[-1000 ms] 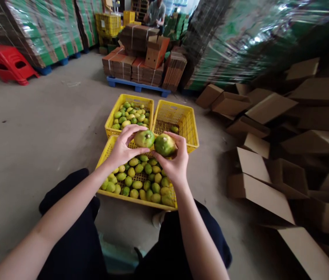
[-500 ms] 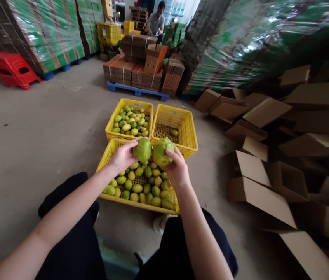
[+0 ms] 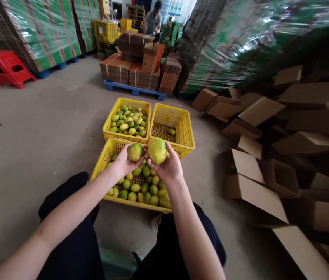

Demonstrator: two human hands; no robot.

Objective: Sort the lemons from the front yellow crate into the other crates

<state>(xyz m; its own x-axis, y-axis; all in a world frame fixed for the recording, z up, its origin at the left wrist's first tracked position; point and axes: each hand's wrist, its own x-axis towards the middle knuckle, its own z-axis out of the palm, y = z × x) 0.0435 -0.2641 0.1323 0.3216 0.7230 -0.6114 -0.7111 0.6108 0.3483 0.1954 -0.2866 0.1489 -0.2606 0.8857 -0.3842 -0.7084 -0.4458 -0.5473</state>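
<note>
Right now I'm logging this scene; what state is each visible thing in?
Smaller fruit: held in the left hand.
Larger fruit: held in the right hand.
Near crate: partly filled, floor showing.
Far left crate: well filled.
Far right crate: one fruit visible.
Cardboard boxes: jumbled, some open.
Flattened cartons: strapped, on a pallet.
Green stacks: film-wrapped.
Red stool: unoccupied.
</note>
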